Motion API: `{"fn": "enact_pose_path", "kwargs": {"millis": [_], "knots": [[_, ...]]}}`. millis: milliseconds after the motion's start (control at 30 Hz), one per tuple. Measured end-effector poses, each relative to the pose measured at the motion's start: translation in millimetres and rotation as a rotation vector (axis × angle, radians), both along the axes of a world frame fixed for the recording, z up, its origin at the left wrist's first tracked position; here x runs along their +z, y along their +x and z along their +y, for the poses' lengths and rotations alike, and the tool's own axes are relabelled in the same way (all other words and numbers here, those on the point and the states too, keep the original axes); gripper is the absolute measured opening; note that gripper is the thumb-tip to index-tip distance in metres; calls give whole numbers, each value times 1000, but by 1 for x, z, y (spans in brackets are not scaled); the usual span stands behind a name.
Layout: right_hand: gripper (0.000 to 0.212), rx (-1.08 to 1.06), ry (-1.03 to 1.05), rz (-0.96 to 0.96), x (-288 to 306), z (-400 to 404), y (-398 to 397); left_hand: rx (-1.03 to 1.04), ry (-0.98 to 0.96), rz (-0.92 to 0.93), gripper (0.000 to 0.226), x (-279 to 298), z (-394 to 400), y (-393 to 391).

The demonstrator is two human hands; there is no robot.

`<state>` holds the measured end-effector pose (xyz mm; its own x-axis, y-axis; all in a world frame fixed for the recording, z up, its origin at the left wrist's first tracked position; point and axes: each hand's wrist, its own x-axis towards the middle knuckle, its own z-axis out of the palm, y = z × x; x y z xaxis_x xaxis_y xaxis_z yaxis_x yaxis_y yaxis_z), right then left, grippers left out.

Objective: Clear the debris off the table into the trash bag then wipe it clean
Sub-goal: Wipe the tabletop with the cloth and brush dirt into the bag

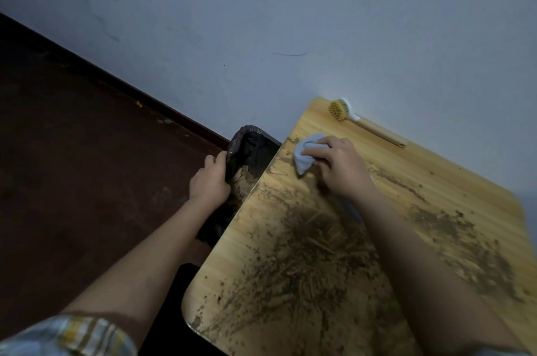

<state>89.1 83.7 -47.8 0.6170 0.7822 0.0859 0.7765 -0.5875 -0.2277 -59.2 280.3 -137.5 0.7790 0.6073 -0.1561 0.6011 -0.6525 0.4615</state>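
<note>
Head view: the right hand [337,165] was seen bunched over a pale cloth [306,154], fingers curled and pinching it against the table [406,178] near the far-left corner. The left hand [209,181] was held off the table's left edge, fingers wrapped round the rim of the black trash bag [250,149], so the mouth was kept open just below and beside that edge.

Key relation: the bag lay left of the cloth, just past the table edge, near the gripping hand. A small clump of debris [292,141] sat between cloth and edge, so a short leftward push would likely be enough to tip it in. The right hand was the nearer one for that; the left was already tied up with the bag.

The bulk of the debris, a dark smear of soil-like grit [308,254], was spread across the near half of the table, with a second band [465,239] to the right. Both lay well apart from the bag, on the near side of the cloth.

Bag contents: some brownish material was visible inside the mouth, probably dirt already swept in, though the light was too poor to be sure.

A brush [340,109] was lying at the far edge, handle running right and nearward, untouched.
</note>
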Motion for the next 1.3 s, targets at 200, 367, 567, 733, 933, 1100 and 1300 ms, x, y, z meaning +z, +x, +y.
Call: {"fn": "enact_pose_path", "kwargs": {"millis": [200,367,567,733,933,1100,1300], "knots": [[34,-122,-49,29,-1,-49,0,5,5,15,62,2,-5,-10],[33,-151,-113,-5,-5,-79,-11,15,-20,0,64,3,-9,-19],[37,-189,-188,-36,-10,-97,-19,16,-24,7,63,5,-11,-25],[37,-238,-226,-22,-19,-103,-20,6,-26,35,63,2,-12,-30],[34,-280,-134,39,-40,-91,-24,24,-51,49,64,-2,-12,-34],[33,-134,-118,37,-44,-57,-30,44,-68,27,61,-2,-12,-32],[33,-65,-26,53,-32,-43,-28,45,-75,13,60,2,-10,-29]]}}
